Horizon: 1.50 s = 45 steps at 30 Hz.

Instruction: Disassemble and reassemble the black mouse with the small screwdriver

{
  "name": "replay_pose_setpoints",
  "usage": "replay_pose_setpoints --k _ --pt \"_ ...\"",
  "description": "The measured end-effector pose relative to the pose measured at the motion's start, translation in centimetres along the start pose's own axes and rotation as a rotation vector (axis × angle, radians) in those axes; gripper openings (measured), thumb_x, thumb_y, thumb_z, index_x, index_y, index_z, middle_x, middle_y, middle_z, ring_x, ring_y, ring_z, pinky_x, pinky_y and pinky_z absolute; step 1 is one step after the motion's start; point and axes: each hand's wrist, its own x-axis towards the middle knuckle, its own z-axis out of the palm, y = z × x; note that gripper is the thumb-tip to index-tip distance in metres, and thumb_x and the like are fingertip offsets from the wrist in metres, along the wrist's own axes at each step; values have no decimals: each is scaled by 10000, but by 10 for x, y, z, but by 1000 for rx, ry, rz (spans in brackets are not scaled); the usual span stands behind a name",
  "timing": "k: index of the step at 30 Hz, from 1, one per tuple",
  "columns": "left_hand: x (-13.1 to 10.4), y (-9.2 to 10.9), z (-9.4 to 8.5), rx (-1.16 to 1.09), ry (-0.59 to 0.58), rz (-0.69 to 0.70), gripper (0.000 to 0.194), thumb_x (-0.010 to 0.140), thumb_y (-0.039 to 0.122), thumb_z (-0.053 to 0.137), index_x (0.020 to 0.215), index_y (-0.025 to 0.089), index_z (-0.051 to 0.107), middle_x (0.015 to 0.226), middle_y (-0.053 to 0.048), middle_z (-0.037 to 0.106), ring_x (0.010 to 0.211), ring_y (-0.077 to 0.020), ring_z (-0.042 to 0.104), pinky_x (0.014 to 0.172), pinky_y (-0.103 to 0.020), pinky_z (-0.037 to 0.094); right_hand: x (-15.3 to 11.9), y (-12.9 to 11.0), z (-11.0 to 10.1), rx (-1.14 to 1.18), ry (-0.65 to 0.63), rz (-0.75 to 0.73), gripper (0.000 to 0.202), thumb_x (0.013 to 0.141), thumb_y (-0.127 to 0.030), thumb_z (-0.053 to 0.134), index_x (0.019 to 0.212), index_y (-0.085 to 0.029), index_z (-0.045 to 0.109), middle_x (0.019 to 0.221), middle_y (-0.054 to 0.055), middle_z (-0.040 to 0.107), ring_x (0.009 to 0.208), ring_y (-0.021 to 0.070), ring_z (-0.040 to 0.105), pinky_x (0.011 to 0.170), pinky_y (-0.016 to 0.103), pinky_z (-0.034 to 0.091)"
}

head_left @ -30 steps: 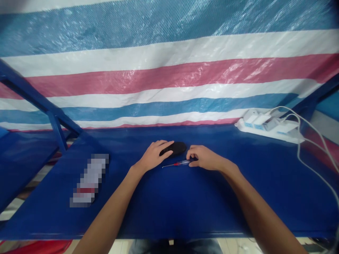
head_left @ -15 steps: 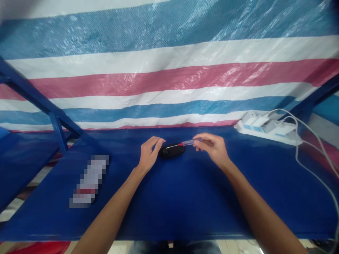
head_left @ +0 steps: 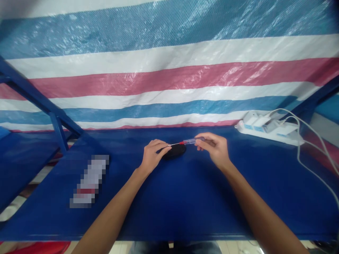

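A screwdriver (head_left: 188,141) with a clear purple handle and a red collar lies nearly level in the air, its thin shaft pointing left. My right hand (head_left: 212,144) is closed round the handle's end. At the shaft's tip, the thumb and fingertips of my left hand (head_left: 153,153) are pinched together; whether they grip the tip or something tiny there is too small to tell. Just below the shaft, a black oval object (head_left: 176,151) rests on the blue table (head_left: 180,197), its left end partly hidden by my left hand.
At the back right stands a white power strip (head_left: 270,134) with plugged-in adapters and white cables (head_left: 308,167) trailing right. A pixelated flat object (head_left: 91,180) lies at left. Blue metal braces (head_left: 58,132) and a striped sheet (head_left: 159,84) border the table.
My left hand has moved right over the black object's left end, and its fingertips have come together at the screwdriver's tip. The screwdriver and my right hand have shifted slightly right.
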Motion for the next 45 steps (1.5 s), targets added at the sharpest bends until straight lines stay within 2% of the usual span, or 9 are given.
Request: replay_pose_setpoints --k 11,18,25,31,39,45 --pt "1 -2 -1 17 -19 10 283 921 446 586 812 235 738 844 -24 742 785 -180 672 749 -352 488 1 1 -2 -19 33 -48 148 754 -309 734 848 -197 714 644 -7 678 517 128 607 536 292 501" --pt "0 -4 0 36 -59 2 329 918 492 571 815 232 745 844 -34 739 789 -186 671 760 -355 484 0 1 -3 -41 -5 -34 157 752 -318 737 854 -201 714 664 -3 682 535 134 616 556 299 513" --pt "0 -6 0 67 -71 35 301 928 465 570 825 238 738 846 -24 745 801 -184 674 752 -346 465 -1 3 -3 -89 -35 -57 171 772 -342 723 868 -201 712 683 -2 670 550 137 613 574 306 518" --pt "2 -2 -4 220 -117 142 259 954 380 558 846 223 733 848 -23 745 793 -175 662 723 -334 421 -3 1 -3 -220 -52 -135 161 796 -337 701 897 -212 711 828 30 698 723 167 636 674 316 531" --pt "1 4 -2 338 -152 237 245 970 328 542 850 208 719 827 -17 740 767 -163 647 707 -335 402 -9 -2 6 -90 -51 -170 157 785 -289 727 931 -234 713 812 12 640 720 146 607 677 300 528" --pt "-1 2 2 309 -108 261 235 964 312 558 841 192 718 810 -19 736 737 -146 642 690 -318 401 -12 -5 15 -17 -114 -155 170 822 -285 690 979 -219 688 989 52 664 782 154 658 657 286 568"
